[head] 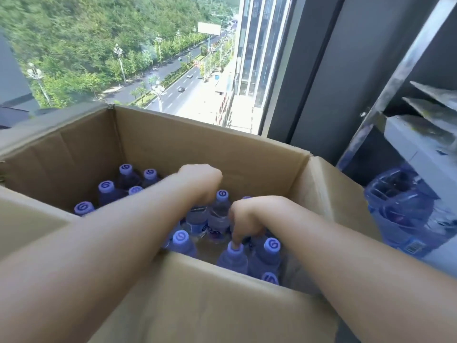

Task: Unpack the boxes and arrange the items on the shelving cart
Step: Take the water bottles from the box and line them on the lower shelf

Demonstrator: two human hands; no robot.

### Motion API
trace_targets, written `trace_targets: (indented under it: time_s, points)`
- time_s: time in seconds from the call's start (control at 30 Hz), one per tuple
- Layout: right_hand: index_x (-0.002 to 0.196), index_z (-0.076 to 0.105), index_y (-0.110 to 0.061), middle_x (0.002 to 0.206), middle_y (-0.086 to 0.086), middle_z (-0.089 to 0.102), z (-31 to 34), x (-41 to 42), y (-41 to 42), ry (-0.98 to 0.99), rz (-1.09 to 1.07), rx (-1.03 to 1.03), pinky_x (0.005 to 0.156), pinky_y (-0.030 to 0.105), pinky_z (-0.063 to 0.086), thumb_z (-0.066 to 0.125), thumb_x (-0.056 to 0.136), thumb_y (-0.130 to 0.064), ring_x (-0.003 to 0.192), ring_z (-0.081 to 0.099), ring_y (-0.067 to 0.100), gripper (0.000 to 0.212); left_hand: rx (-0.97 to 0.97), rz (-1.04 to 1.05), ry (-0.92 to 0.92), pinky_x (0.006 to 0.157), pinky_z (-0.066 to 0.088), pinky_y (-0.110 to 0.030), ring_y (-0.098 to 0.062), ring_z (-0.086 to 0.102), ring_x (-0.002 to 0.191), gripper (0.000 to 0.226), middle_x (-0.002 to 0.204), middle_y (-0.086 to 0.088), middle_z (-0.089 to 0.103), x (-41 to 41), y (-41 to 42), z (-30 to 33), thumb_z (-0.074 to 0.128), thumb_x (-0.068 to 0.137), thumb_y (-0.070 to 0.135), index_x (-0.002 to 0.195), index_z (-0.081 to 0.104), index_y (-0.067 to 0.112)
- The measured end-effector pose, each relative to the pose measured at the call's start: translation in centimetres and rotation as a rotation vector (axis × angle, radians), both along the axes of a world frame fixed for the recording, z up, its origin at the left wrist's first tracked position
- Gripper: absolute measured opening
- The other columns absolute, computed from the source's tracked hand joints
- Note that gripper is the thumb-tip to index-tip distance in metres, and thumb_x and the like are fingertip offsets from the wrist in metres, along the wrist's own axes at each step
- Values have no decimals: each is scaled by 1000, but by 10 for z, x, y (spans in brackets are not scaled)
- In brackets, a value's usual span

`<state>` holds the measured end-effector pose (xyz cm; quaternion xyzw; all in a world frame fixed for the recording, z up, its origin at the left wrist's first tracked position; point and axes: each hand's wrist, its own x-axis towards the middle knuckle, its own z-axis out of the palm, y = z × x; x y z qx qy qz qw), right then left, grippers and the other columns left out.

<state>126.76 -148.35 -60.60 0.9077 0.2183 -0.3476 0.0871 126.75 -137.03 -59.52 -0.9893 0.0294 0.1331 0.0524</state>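
An open cardboard box (197,149) fills the lower half of the head view and holds several clear water bottles with purple caps (106,187). My left hand (201,183) reaches down into the middle of the box and grips the top of a bottle (196,220), whose cap is hidden under the hand. My right hand (249,219) is curled beside it, its fingers pinching the cap of a bottle (233,258) near the front wall. One more bottle (221,211) stands between the two hands.
A metal shelving cart (395,78) stands at the right, with white boxes and grey packets (430,112) on a shelf. Shrink-wrapped bottles (405,209) sit lower on it. Behind the box is a large window over a street.
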Motion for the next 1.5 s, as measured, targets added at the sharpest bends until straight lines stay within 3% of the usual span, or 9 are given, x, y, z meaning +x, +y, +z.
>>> trace_targets:
  time_s: [0.13, 0.27, 0.4, 0.63, 0.77, 0.97, 1.13, 1.27, 1.5]
  points:
    - [77, 55, -12, 76, 3, 58, -34, 9, 6, 41, 35, 4, 66, 29, 45, 69, 81, -37, 67, 55, 22, 28, -78, -31, 80, 53, 35, -24, -17, 43, 54, 27, 62, 3, 46, -2, -4, -26, 56, 81, 17, 58, 42, 18]
    - [123, 52, -9, 108, 9, 59, -51, 4, 8, 37, 146, 56, 80, 31, 41, 55, 84, -57, 96, 54, 26, 62, -67, -76, 109, 46, 25, -22, -12, 38, 49, 34, 53, 4, 42, 5, -9, -33, 57, 79, 16, 50, 40, 17]
    - [131, 47, -15, 93, 3, 61, -62, 0, 10, 80, 189, 87, 79, 30, 45, 66, 77, -55, 91, 54, 23, 70, -96, -36, 152, 47, 31, -22, -18, 47, 56, 26, 56, 2, 43, 9, -6, -37, 57, 76, 11, 56, 42, 17]
    - [145, 25, -20, 146, 11, 28, -82, -2, 26, -8, 281, 249, 96, 32, 41, 60, 87, -29, 124, 43, 32, 68, 34, 64, 387, 79, 49, -33, -27, 61, 85, 13, 66, -3, 54, 7, 4, -40, 61, 84, 17, 81, 60, 5]
    - [128, 45, -9, 125, 10, 54, -77, -12, 40, 12, 305, 243, 72, 27, 37, 64, 86, -24, 101, 53, 27, 48, 9, 94, 317, 86, 48, -35, -28, 61, 99, 13, 80, -7, 60, 13, 18, -37, 57, 88, 12, 77, 60, 4]
    - [65, 42, -12, 62, 2, 43, -41, -3, 22, -168, 302, 161, 43, 28, 31, 54, 92, -27, 62, 49, 27, 33, -111, 116, 325, 58, 45, -28, -26, 57, 60, 16, 71, -7, 62, 18, 35, -38, 66, 71, 12, 87, 65, 10]
    - [82, 35, -17, 96, 8, 53, -4, 2, 26, -434, 247, 443, 66, 30, 34, 51, 91, -37, 85, 53, 30, 27, -185, 147, 451, 77, 50, -31, -24, 61, 94, 58, 108, 0, 63, 7, 33, -36, 82, 65, 37, 113, 58, 17]
    - [86, 39, -13, 88, 1, 44, 9, 7, 14, -542, 140, 709, 67, 32, 33, 52, 90, -42, 78, 44, 24, 32, -530, 137, 152, 86, 51, -37, -15, 60, 94, 80, 102, 8, 64, 5, 42, -34, 77, 35, 65, 102, 54, 30]
    - [79, 49, -19, 71, -3, 46, 10, 10, 22, -510, -577, 1664, 62, 27, 39, 56, 87, -37, 67, 45, 15, 21, -801, 281, -240, 68, 50, -28, -11, 62, 82, 36, 84, 13, 66, -3, 32, -4, 73, 56, 47, 85, 62, 29]
